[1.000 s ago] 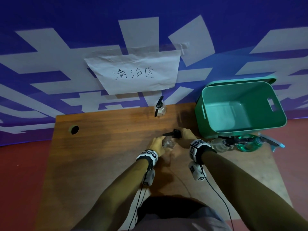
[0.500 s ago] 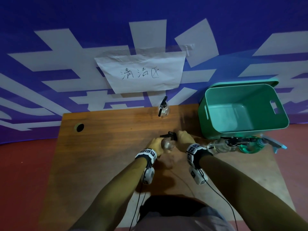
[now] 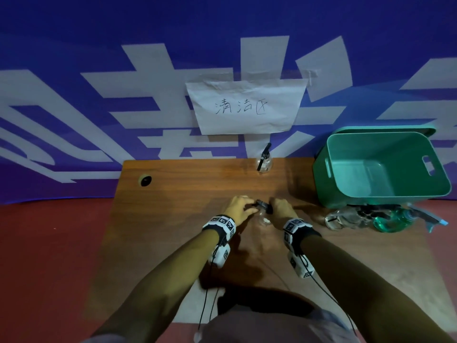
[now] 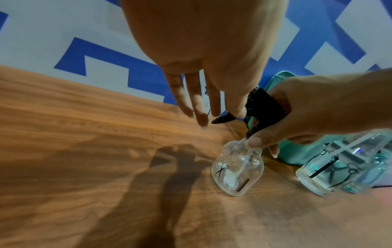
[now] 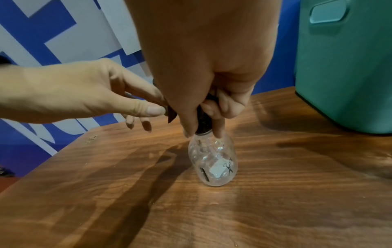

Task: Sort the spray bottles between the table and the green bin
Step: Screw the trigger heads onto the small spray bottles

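A small clear spray bottle (image 3: 263, 220) (image 4: 237, 169) (image 5: 213, 164) with a black spray head stands on the wooden table (image 3: 173, 219), a little behind its middle. My right hand (image 3: 274, 206) (image 5: 203, 132) grips the black head and neck from above. My left hand (image 3: 249, 209) (image 4: 224, 115) pinches the tip of the head between thumb and forefinger, the other fingers straight. A second clear bottle (image 3: 264, 162) stands at the table's back edge. Another clear bottle (image 3: 342, 219) (image 4: 331, 169) and a green bottle (image 3: 393, 220) lie in front of the green bin (image 3: 321, 174) (image 5: 343, 67).
The green bin stands at the table's back right corner, tilted toward me, and nothing shows inside it. A paper sign (image 3: 244, 107) hangs on the blue and white wall behind. A cable hole (image 3: 146, 180) sits at the table's back left.
Both hands stay at the clear bottle in the same spot. My left fingers have shifted from beside the bottle's body up to the black spray head.
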